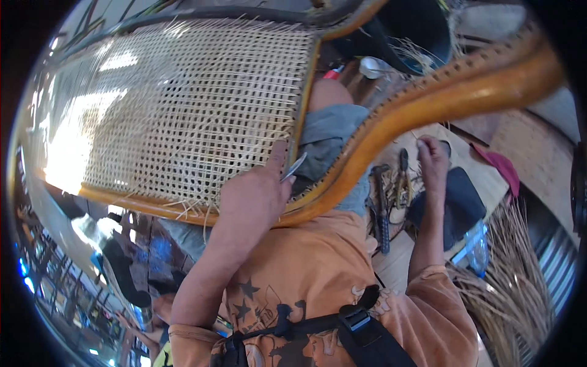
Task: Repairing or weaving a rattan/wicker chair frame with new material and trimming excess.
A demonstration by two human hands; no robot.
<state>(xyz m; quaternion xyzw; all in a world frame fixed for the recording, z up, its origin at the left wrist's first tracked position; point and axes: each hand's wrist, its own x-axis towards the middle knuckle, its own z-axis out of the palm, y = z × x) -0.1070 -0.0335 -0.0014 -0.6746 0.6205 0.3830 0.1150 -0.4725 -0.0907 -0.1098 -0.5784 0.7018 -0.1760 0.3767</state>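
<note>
Left hand (254, 196) right on the weave, index finger stretched out straight, its tip touching the pale cane webbing (202, 110) near the right-hand border; the thumb and remaining fingers curl in around a slim, shiny metal tool (295, 166), its pointed end angling up past the knuckles; and what a texture under that finger, a tight lattice of small holes, loose ends bristling along the top and bottom edges, the far left washed white by glare! The panel sits across the person's lap, set in a glossy orange-brown wooden frame (342, 177) that sweeps up to the right in a thick S-curve, dotted with drilled holes; over beyond that curve, the right hand (433, 156) is well apart from the webbing, fingertips drawn into a close pinch, seemingly on a thin cane strand (417, 138), though it's too fine to be sure; below it lie pliers (403, 177) and a long dark-handled tool (383, 214); further right, a shaggy bundle of dry, brownish strands (507, 263) fans out beside ridged metal sheeting (561, 260).
</note>
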